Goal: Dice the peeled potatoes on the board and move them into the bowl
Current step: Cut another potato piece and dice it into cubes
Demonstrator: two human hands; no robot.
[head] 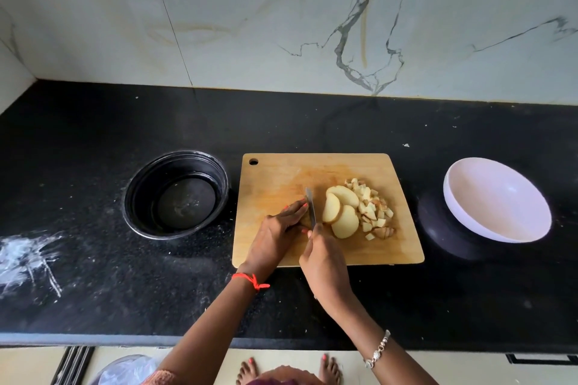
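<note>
Beaded metal bracelet (377,349) on right wrist, red thread (251,279) on left. Right hand (325,262) wraps the knife (311,206) handle, blade down on the wooden board (275,175). Left hand (278,228) curls over a mostly hidden potato piece (305,222). Smooth oval slices (341,212) and rough cubes (372,208) lie right of the blade. Glossy white bowl (497,200) sits tilted on the speckled black counter (93,275), right of the board.

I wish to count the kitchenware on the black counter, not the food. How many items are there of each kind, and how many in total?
white bowl: 1
black round container: 1
wooden cutting board: 1
knife: 1
Total: 4
</note>
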